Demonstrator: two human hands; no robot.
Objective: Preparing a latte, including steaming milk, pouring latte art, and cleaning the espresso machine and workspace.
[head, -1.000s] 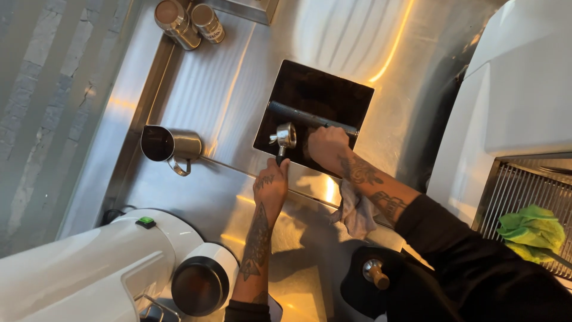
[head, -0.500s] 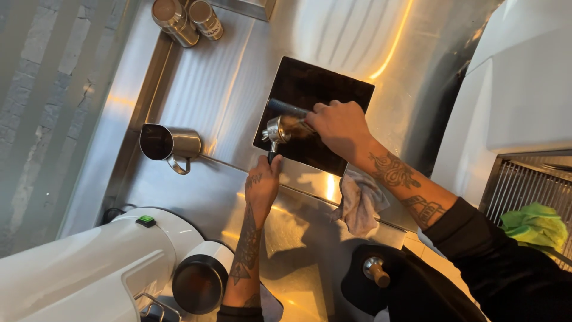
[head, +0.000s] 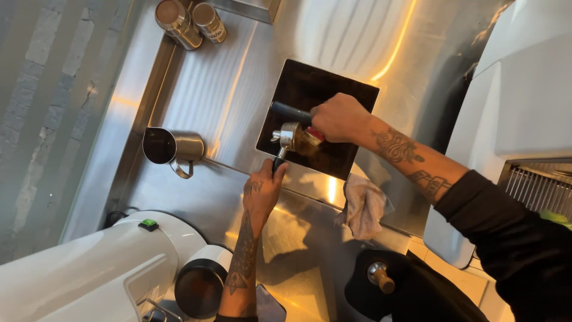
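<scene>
Stainless tabletop (head: 196,89) surrounds a square black knock box (head: 310,83). Over it, left hand (head: 262,191) fingers grip the portafilter (head: 292,137) handle; right hand (head: 336,119) clasps a brush at its basket. Heavy, rigid metal, probably best held by the handle.

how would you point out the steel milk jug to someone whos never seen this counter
Start at the black square opening sunk in the steel counter, where both hands work. Look left: the jug stands alone on the counter. Unlike the two lidded canisters at the back, it is open-topped and has a looped handle.
</scene>
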